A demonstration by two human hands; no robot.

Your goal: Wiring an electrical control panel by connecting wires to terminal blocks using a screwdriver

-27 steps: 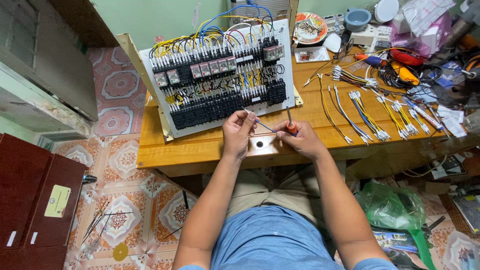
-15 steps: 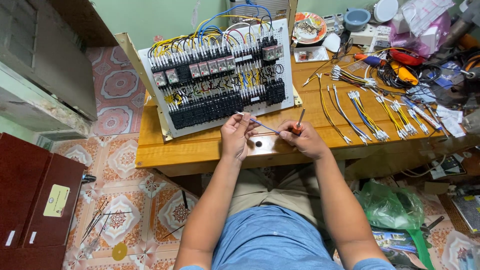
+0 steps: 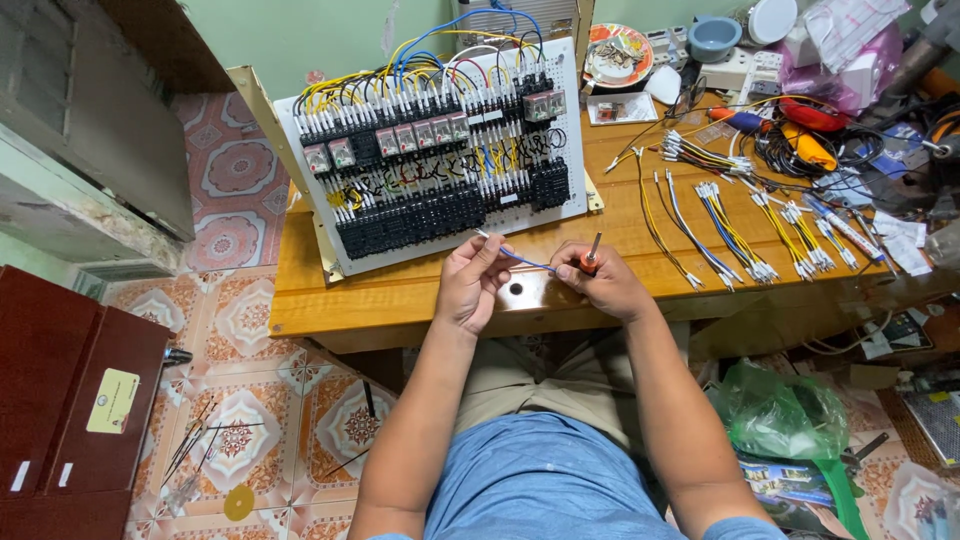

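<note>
Above the wooden table (image 3: 400, 300), left hand (image 3: 470, 285) pinching blue wire (image 3: 525, 260), right hand (image 3: 600, 285) gripping orange-handled screwdriver (image 3: 592, 258).

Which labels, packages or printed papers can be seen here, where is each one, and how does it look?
Yellow label: on the dark red cabinet at lower left, rectangular, tilted.
White stickers: cabinet's bottom edge, small strips.
Green plastic bag: floor at right, crumpled.
Printed packet: under the bag, flat, blue-white.
Pink-white plastic package: table's far right corner.

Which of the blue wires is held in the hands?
The short blue wire stretched between the left hand and right hand; the other blue wires lie untouched on the table.
</note>
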